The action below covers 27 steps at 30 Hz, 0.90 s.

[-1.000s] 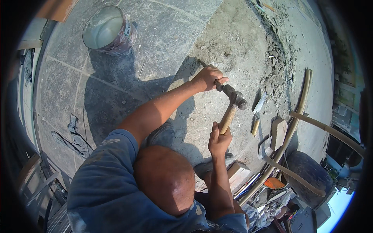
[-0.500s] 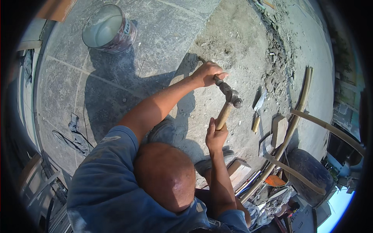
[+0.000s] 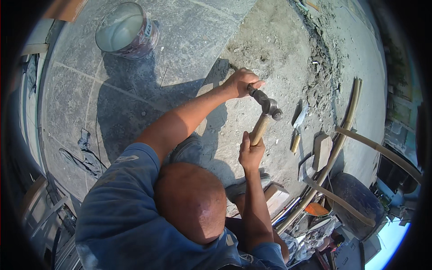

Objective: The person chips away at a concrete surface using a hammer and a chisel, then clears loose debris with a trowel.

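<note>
My left hand (image 3: 240, 82) reaches forward and is closed around a dark metal chisel (image 3: 253, 91) set against the rough concrete ground (image 3: 270, 49). My right hand (image 3: 250, 152) grips the wooden handle of a hammer (image 3: 265, 118). The hammer's steel head is right at the chisel's upper end. My head and blue shirt fill the lower middle of the view. My shoe (image 3: 189, 148) stands just below the left forearm.
A bucket (image 3: 128, 29) of pale liquid stands at the top left on grey stone slabs (image 3: 90, 103). A trowel (image 3: 299, 125), a stone block (image 3: 322, 150), long wooden handles (image 3: 346, 126) and a dark tub (image 3: 357, 200) lie to the right. Rubble (image 3: 319, 72) runs along the upper right.
The right hand and hammer handle have shifted slightly upward toward the chisel. The left hand has stayed on the chisel at the same spot.
</note>
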### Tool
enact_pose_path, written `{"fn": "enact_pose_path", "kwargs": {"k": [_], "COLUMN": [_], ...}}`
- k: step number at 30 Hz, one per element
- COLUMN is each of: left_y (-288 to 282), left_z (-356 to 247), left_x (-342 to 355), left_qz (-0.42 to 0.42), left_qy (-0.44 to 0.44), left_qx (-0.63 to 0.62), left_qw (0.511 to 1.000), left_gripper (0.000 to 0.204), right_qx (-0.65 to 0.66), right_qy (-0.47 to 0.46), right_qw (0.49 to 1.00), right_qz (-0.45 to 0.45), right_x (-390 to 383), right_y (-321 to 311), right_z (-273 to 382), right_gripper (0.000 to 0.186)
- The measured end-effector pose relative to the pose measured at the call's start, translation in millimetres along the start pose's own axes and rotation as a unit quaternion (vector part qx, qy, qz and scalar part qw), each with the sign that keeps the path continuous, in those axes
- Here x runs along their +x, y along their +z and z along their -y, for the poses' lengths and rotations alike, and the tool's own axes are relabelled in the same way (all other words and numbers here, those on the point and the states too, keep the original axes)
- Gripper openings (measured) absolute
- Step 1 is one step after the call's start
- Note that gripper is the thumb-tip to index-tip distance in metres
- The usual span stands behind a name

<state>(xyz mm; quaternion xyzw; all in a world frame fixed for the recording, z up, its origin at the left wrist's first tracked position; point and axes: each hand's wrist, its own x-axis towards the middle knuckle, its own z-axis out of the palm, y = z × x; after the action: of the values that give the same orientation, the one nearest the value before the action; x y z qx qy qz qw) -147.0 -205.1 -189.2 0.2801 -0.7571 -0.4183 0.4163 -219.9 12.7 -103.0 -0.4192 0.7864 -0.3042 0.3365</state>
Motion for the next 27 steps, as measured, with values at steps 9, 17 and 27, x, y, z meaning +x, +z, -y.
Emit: {"fn": "enact_pose_path", "kwargs": {"k": [9, 17, 27], "left_y": [-16.7, -4.2, -15.9], "left_z": [5.1, 0.5, 1.7], "left_x": [-5.7, -7.7, -5.8], "left_qz": [0.003, 0.006, 0.024], "left_qy": [-0.007, 0.009, -0.018], "left_qx": [0.006, -0.004, 0.026], "left_qw": [1.000, 1.000, 0.999], "left_gripper": [0.048, 0.047, 0.043], "right_qx": [0.302, 0.090, 0.345], "right_qy": [-0.302, 0.087, -0.397], "right_qw": [0.869, 0.992, 0.803], "right_qz": [-0.251, -0.002, -0.282], "right_x": [11.4, -6.5, 4.8], "right_y": [-152.9, 2.4, -109.6], "right_z": [203.7, -15.9, 185.6], "right_gripper": [0.029, 0.025, 0.036]}}
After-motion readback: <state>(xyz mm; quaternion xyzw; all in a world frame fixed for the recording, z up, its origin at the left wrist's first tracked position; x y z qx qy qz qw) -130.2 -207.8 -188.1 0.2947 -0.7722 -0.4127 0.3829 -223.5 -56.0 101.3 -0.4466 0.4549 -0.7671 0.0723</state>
